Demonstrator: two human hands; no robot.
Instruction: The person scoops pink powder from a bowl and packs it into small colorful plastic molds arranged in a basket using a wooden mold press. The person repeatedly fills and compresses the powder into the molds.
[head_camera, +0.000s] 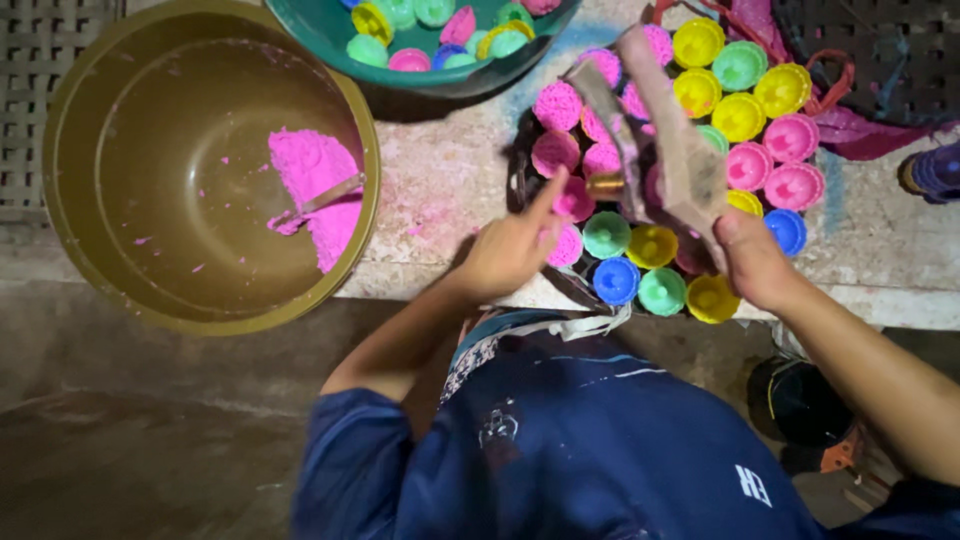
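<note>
While my right hand grips wooden tool shut | left hand half-open, finger on pink cup | risk: slip tips cups, powder spills on surface

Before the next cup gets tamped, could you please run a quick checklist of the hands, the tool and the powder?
1. Right hand grips the wooden tool: ok.
2. Left hand steadies a pink filled cup: ok.
3. Left fingers clear of the tool's metal tip: not ok, they lie close beside it.
4. Pink powder remaining in the olive basin: ok.
5. Tool tip centred on a cup: cannot tell, blurred.
</note>
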